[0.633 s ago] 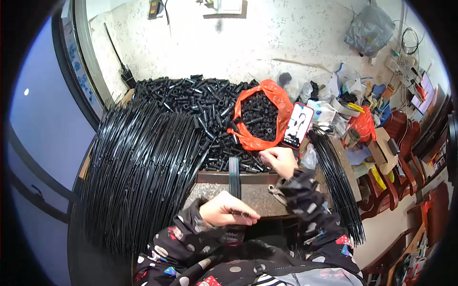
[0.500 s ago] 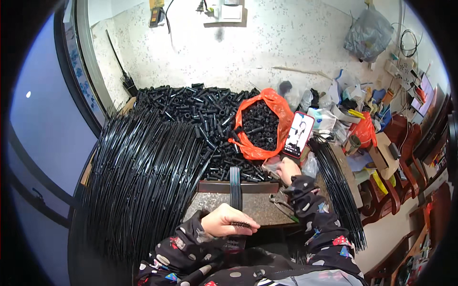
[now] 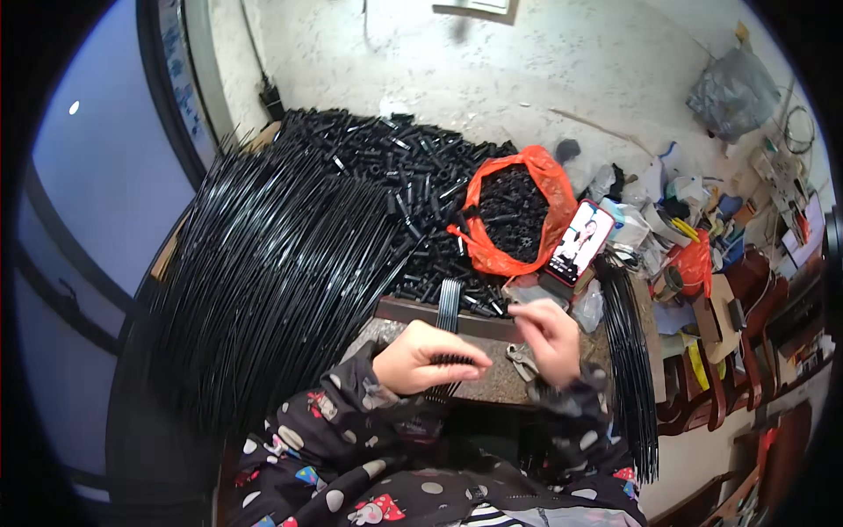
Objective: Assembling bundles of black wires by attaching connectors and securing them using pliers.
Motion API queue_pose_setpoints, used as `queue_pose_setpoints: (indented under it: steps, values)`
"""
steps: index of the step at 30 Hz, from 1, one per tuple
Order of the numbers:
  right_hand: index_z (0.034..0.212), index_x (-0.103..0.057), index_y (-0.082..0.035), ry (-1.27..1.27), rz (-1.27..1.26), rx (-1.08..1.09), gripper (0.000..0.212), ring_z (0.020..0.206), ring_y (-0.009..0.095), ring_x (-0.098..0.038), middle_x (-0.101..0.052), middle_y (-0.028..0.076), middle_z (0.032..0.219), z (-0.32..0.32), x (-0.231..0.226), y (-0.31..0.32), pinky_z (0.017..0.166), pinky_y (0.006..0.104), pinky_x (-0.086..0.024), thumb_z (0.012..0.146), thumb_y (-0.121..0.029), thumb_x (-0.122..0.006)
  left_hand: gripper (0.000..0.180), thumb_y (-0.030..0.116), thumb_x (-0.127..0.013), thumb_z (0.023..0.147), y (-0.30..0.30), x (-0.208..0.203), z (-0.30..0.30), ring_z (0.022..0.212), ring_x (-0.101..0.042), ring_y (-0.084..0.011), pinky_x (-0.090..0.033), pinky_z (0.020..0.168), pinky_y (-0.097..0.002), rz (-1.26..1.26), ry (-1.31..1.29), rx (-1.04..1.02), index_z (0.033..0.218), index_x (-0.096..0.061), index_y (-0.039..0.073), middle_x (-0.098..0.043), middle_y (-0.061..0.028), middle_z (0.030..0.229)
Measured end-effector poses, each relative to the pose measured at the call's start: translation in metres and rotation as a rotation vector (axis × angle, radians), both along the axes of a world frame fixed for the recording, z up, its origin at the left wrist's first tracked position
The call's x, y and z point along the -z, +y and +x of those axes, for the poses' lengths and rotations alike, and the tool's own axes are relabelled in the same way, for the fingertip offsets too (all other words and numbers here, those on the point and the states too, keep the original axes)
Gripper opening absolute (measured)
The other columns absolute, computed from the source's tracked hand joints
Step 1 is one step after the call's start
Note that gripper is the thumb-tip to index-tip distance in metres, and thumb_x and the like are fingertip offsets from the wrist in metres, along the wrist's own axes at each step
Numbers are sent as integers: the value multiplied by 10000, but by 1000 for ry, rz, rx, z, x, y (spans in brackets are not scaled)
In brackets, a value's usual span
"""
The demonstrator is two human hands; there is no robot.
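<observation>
My left hand (image 3: 421, 358) is closed around a row of small dark ridged pieces (image 3: 453, 358), part of which shows between thumb and fingers. Just beyond it, a flat bunch of thin black rods (image 3: 449, 307) lies over the brown ledge (image 3: 492, 328); the hand covers part of the bunch. My right hand (image 3: 551, 341) is above the ledge's right end, thumb and forefinger brought together. Whatever is at its fingertips is too small to make out. A pair of pliers (image 3: 522, 362) lies on the speckled tabletop between the hands.
Behind the ledge are heaped black tubular parts (image 3: 413, 176) and an orange plastic bag (image 3: 549, 180) of small black pieces. A phone (image 3: 581, 241) leans beside it. Long black rods (image 3: 272, 272) cover the left side; another bundle (image 3: 625, 351) lies right. Clutter fills the back right.
My right hand has come back from beside the phone toward my left hand, its fingertips now over the ledge. The left hand stays closed on the ridged pieces. The whole view has shifted and tilted.
</observation>
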State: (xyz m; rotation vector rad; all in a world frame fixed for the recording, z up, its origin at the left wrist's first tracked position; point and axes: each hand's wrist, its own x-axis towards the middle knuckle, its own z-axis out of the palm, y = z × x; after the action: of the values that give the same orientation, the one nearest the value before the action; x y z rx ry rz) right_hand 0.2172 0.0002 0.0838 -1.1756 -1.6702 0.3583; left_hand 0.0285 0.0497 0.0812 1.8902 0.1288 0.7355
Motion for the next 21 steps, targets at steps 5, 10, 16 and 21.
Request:
queue_pose_setpoints:
  steps: [5, 10, 16, 21]
  values:
    - [821, -548, -7, -346, 181, 80, 265, 651, 201, -462, -469, 83, 709, -36, -28, -54, 560, 254, -382, 566, 62, -519, 136, 24, -548, 669, -5, -6, 7, 649, -552, -164, -427, 586, -233, 52, -50, -53, 798, -544, -16, -564, -102, 706]
    - [831, -542, -4, -353, 185, 154, 297, 623, 211, -443, -455, 79, 700, -38, -26, -62, 535, 274, -370, 537, 40, -537, 134, 30, -547, 673, -9, -3, 5, 648, -549, -161, -427, 584, -232, 74, -60, -64, 801, -542, -10, -561, -94, 701]
    - [839, -539, -4, -350, 188, 139, 301, 626, 217, -445, -454, 82, 703, -40, -27, -66, 543, 278, -373, 541, 38, -535, 142, 51, -564, 666, -15, -5, 8, 629, -549, -161, -423, 557, -232, 125, -68, -88, 800, -545, 6, -558, -91, 689]
    - [840, -542, -11, -393, 197, 125, 301, 626, 212, -454, -462, 85, 705, -44, -28, -67, 547, 273, -381, 547, 56, -526, 169, 82, -583, 657, -18, 0, 10, 623, -548, -176, -420, 556, -236, 180, -81, -115, 812, -546, 25, -556, -94, 692]
